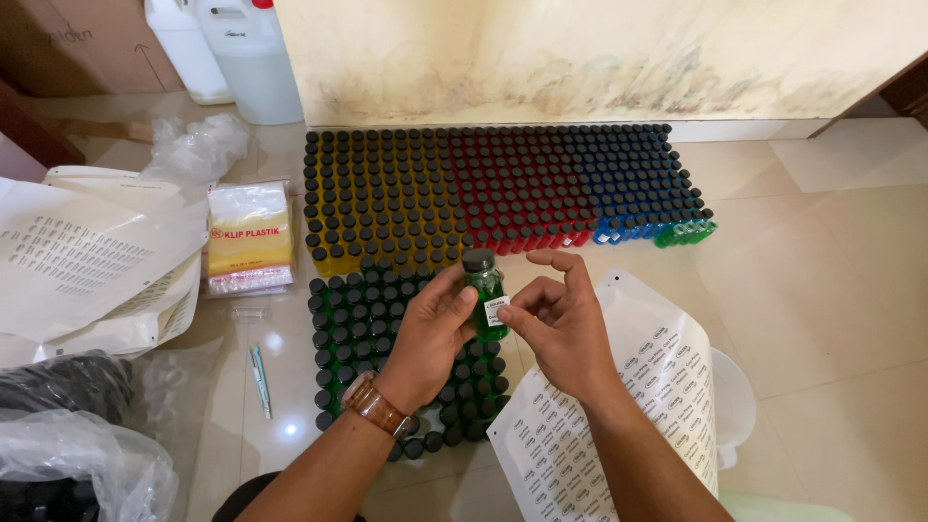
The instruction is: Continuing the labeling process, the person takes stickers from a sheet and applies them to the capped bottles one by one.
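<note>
Both hands meet over the floor: the left hand (pixel 425 333) grips a small green bottle (pixel 484 300) upright by its side, while the right hand (pixel 556 324) pinches a white label (pixel 496 309) against the bottle's front, fingers narrow. Directly below lies a block of green bottles (pixel 362 338), black caps packed edge to edge. Beyond it, a long row of yellow, red and blue bottles (pixel 503 188) runs along the wall. A label sheet (pixel 619 425) lies under the right forearm. Bare tile (pixel 831 290) stretches open to the right; bags (pixel 249 237) and papers (pixel 87 256) crowd the left.
</note>
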